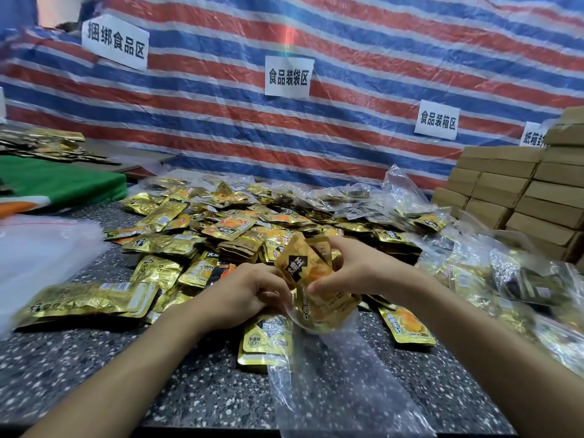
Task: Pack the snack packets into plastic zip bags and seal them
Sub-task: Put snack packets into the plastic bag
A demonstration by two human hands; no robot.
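Packets (305,267) half inside bag (335,368), over the table (94,358).
Left hand (249,290): fingers pinching the bag's mouth. Right hand (357,270): fingers curled round the packets, upright between both hands. Pile (202,226) behind; boxes (505,197) far right.

The left hand (249,292) is pinching the mouth of a zip bag (331,374) while the right hand (354,273) is gripping gold snack packets (303,263) sitting partly inside it. A heap of packets (205,222) is lying on the speckled table (126,390) beyond. Cardboard boxes (505,191) are stacked at the right, and 4 paper signs (289,76) are hanging on a striped tarp (221,121).
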